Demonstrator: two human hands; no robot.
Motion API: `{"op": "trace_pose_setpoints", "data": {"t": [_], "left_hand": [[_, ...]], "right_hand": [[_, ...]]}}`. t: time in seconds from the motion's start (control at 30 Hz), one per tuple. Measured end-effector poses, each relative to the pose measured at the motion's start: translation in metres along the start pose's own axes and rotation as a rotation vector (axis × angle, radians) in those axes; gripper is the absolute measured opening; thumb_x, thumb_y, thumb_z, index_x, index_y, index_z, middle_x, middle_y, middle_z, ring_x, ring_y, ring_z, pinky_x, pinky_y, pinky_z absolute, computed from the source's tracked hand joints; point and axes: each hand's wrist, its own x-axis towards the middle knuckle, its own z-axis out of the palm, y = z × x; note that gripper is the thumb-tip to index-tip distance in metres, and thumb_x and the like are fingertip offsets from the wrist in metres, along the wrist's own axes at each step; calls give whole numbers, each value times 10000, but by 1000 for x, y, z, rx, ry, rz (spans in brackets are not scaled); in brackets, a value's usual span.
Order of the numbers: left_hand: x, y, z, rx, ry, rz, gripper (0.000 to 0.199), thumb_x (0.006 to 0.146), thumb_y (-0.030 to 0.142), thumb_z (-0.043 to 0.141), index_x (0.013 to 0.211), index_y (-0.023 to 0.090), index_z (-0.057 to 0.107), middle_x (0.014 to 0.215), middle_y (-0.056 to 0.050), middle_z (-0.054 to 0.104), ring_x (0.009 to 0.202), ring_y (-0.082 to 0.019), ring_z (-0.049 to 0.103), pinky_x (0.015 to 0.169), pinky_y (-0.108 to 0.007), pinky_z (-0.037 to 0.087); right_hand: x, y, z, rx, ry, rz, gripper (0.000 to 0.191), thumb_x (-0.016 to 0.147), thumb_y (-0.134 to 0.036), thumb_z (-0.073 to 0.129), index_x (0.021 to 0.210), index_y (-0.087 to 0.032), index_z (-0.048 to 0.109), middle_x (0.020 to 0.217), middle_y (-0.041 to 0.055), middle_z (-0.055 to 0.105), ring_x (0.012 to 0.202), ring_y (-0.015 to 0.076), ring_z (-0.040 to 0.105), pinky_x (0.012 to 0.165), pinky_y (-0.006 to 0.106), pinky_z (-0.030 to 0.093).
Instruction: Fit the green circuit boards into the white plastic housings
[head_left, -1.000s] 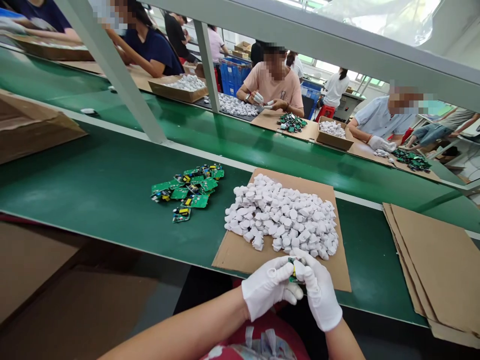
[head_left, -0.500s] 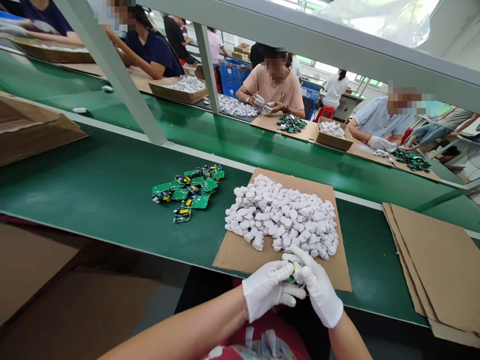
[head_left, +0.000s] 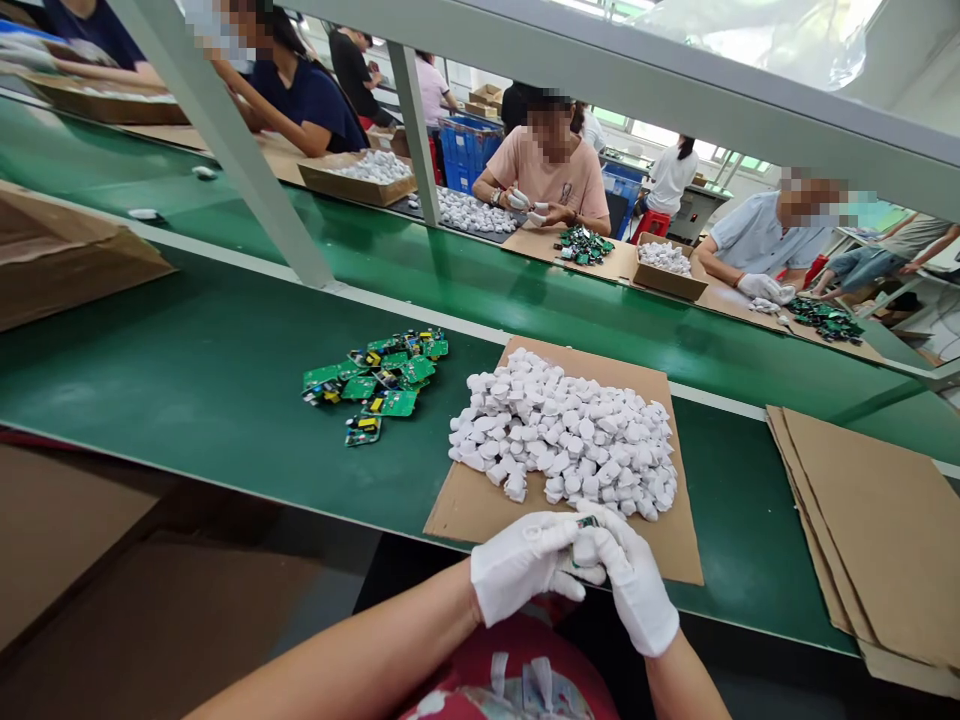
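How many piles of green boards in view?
3: near pile, left of the white parts; far pile, before the pink shirt; right pile, before the light-blue shirt. Others may be hidden.

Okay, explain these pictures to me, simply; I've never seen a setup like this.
There is no robot here: a person works in white gloves, and every picture comes from one camera on their head, looking forward and down. On the green worktop lie loose circuit boards and, to their right, a heap of white pieces on a cardboard sheet. The left hand and right hand together hold a small green board, mostly hidden by the fingers. Other people sit across the line.
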Motion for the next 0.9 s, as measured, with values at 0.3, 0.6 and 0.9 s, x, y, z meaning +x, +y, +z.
{"op": "trace_pose_setpoints", "data": {"t": [0.3, 0.6, 0.9], "left_hand": [[6, 6, 0, 321, 57, 59, 299, 718, 379, 651, 881, 129, 652, 680, -30, 585, 563, -94, 532, 425, -151, 436], [5, 8, 3, 337, 18, 90, 332, 733, 416, 614, 903, 131, 625, 677, -16, 535, 558, -83, 489, 401, -138, 375], [2, 15, 4, 532, 48, 207, 310, 740, 373, 612, 927, 127, 635, 643, 14, 504, 533, -60, 405, 421, -149, 289]], "right_hand": [[-1, 10, 9, -22, 21, -41, 479, 865, -499, 469, 1234, -202, 544, 1099, 64, 673, 1050, 223, 602, 916, 310, 475], [0, 2, 6, -9, 2, -21, 442, 890, -475, 431, 1188, -190, 590, 1042, 56, 690, 1016, 217, 608, 918, 297, 460], [3, 4, 12, 163, 1, 58, 461, 875, -492, 444, 1187, -193, 604, 1120, 76, 662, 1071, 253, 580, 919, 373, 474]]}}
